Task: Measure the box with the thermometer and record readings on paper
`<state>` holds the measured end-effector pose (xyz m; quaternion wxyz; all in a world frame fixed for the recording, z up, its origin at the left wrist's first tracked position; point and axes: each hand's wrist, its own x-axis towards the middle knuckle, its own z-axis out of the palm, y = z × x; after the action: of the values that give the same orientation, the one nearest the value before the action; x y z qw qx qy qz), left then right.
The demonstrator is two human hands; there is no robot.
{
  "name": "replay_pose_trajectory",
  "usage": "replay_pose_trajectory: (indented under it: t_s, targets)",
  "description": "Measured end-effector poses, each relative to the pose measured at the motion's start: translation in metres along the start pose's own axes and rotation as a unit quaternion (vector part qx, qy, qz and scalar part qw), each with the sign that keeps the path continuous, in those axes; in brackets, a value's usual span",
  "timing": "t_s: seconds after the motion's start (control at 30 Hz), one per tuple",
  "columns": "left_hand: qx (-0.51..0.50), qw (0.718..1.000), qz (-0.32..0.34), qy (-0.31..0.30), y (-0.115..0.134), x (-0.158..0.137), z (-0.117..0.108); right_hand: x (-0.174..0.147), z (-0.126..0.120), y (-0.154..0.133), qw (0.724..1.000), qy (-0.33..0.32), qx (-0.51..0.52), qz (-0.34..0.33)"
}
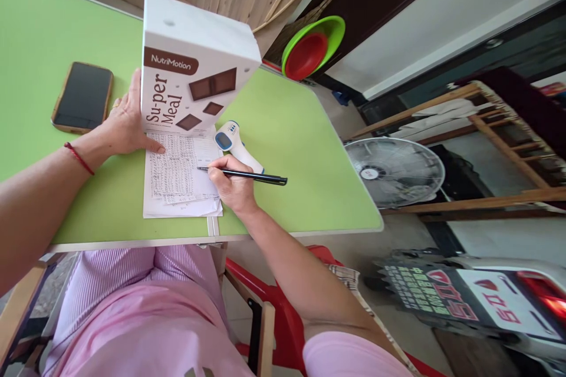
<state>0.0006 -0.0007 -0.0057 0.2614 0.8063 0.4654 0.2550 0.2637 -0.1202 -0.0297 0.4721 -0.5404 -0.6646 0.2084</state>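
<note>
My right hand point(235, 184) grips a black pen point(260, 177), its tip touching the right part of the handwritten papers point(174, 174). Those sheets lie in a small stack near the table's front edge, covered in dense writing. A white box point(198, 41) marked "NutriMotion Su-per Meal" stands on the back of the stack. Against the box's left side rests my left hand point(126, 121), its thumb stretched over the paper and its other fingers partly hidden behind the box. Just behind my right hand lies a white and blue infrared thermometer point(234, 144).
A phone point(84, 97) in a brown case lies left of my left hand on the green table point(292, 123). Beyond the table's right side stand a fan point(393, 171) and green and red basins point(305, 56). A red chair point(283, 318) is at the front right.
</note>
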Motion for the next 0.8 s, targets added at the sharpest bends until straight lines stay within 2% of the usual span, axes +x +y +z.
replay_pose_trajectory:
  t_s: [0.27, 0.5, 0.67, 0.8]
  targets:
    - [-0.014, 1.0, 0.007, 0.002, -0.008, 0.001, 0.002, 0.0, 0.001, 0.002, 1.0, -0.004, -0.006, 0.009]
    - [0.005, 1.0, -0.005, -0.014, 0.002, -0.001, -0.001, 0.001, 0.0, 0.001, 1.0, 0.014, 0.018, 0.013]
    - [0.005, 1.0, -0.014, -0.005, 0.0, -0.001, 0.001, -0.002, 0.001, 0.003, 0.998, 0.052, 0.021, -0.031]
    - [-0.006, 1.0, -0.007, 0.005, -0.001, -0.001, 0.001, -0.003, 0.0, 0.005, 0.994, 0.085, -0.024, -0.061]
